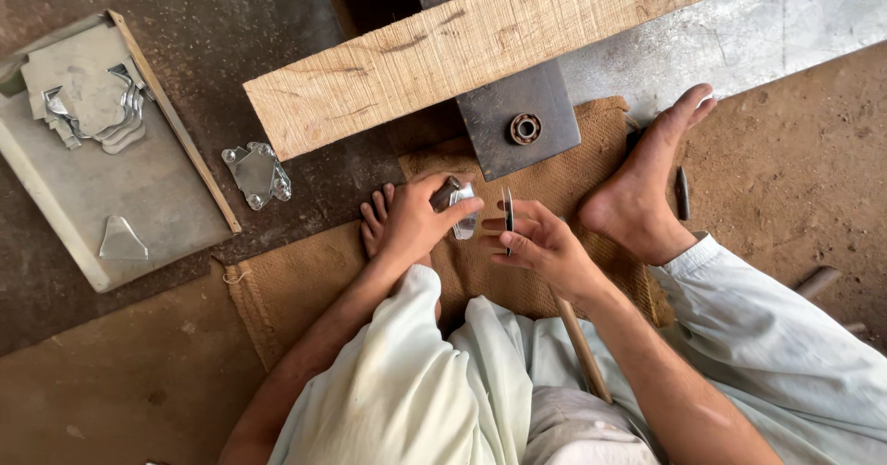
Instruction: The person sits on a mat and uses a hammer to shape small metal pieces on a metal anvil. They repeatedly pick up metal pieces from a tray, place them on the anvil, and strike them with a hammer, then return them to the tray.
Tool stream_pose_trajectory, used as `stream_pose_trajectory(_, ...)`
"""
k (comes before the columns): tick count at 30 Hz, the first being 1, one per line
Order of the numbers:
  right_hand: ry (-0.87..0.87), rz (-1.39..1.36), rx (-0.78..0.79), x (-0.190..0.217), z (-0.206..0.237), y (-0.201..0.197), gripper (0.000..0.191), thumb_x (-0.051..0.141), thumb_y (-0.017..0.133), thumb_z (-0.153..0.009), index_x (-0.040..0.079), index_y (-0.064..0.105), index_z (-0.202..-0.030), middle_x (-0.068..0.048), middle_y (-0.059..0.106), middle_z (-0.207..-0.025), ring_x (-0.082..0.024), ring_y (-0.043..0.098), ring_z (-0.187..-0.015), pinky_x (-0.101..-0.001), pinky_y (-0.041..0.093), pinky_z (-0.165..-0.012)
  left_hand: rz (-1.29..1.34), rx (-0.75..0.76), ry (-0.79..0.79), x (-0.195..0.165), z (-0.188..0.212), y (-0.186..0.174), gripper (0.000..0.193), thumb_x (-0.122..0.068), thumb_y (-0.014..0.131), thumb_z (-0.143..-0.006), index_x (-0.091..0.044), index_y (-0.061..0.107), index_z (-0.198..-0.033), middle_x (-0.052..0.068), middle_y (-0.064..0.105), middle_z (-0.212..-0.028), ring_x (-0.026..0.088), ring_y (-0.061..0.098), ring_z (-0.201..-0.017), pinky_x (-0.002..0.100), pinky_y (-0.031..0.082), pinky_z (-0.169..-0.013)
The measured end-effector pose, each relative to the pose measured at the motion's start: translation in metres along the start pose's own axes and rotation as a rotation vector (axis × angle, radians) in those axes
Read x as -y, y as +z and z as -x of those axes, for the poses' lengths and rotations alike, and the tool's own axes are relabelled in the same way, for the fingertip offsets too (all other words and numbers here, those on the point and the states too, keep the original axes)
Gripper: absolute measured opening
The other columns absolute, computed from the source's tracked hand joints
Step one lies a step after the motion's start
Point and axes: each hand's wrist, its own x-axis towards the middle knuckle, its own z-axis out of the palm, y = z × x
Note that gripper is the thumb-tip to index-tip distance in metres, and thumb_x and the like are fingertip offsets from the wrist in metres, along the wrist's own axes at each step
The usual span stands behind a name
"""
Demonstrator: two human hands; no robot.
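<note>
At the frame's left, cut metal pieces (92,105) lie on a flat tray (157,197). Mid-frame, a seated person's left hand (416,220) grips a shiny metal piece (465,214), while the right hand (540,243) pinches a thin metal strip (507,217) just beside it, above burlap sacking (305,285) below a wooden plank (480,45).

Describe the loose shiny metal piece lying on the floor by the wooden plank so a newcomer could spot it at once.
Find the big pale wooden plank slanting across the top. Just below its lower left end, on the dark floor, lies a small shiny cut metal piece. Unlike the similar pieces stacked on the grey tray to its left, it lies off the tray by itself.
</note>
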Motion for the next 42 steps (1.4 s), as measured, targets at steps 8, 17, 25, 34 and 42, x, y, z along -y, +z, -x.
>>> stream_pose_trajectory(8,-0.105,0.047,0.111,0.02,0.005,0.034,0.049,0.005,0.061,-0.097,0.007,0.045,-0.143,-0.012,0.067,-0.132,-0.025,0.067,-0.123,-0.0413,0.058,-0.099,0.05,0.021,-0.158,-0.018,0.026,-0.004,0.045,-0.03,0.09,-0.082,-0.008,0.077,-0.119,0.005,0.08,-0.105,0.019,0.063,-0.117,0.038,0.036,-0.104)
stream_pose_trajectory(17,-0.145,0.066,0.178,0.022,0.008,0.047,0.056,0.008,0.064,-0.098,0.006,0.042,-0.149,-0.013,0.065,-0.134,-0.025,0.065,-0.125,-0.041,0.057,-0.102,0.651,0.137,-0.145,-0.018,0.035,-0.018,0.054,-0.022,0.081,-0.091,-0.005,0.063,-0.139,0.01,0.073,-0.131,0.018,0.067,-0.121,0.034,0.049,-0.11)
stream_pose_trajectory(25,-0.128,0.04,0.148,0.021,0.01,0.052,0.058,0.01,0.065,-0.097,0.007,0.041,-0.15,-0.013,0.066,-0.133,-0.024,0.066,-0.121,-0.0414,0.059,-0.099,0.676,0.168,-0.109,-0.023,0.036,-0.026,0.048,-0.013,0.076,-0.095,-0.003,0.061,-0.139,0.012,0.071,-0.133,0.016,0.068,-0.117,0.03,0.056,-0.103)
stream_pose_trajectory(34,-0.119,0.031,0.14,0.025,0.014,0.057,0.057,0.008,0.064,-0.098,0.006,0.042,-0.15,-0.013,0.066,-0.134,-0.023,0.065,-0.123,-0.0431,0.06,-0.102,0.668,0.167,-0.045,-0.028,0.036,-0.03,0.045,-0.015,0.076,-0.096,-0.001,0.062,-0.136,0.012,0.072,-0.13,0.017,0.068,-0.119,0.032,0.056,-0.106)
stream_pose_trajectory(42,-0.097,-0.022,0.133,0.026,0.014,0.06,0.057,0.01,0.064,-0.097,0.007,0.043,-0.151,-0.011,0.063,-0.137,-0.022,0.062,-0.127,-0.0442,0.059,-0.103,0.59,0.12,0.018,-0.031,0.035,-0.034,0.042,-0.015,0.075,-0.097,-0.002,0.062,-0.135,0.011,0.072,-0.13,0.016,0.068,-0.118,0.031,0.055,-0.106)
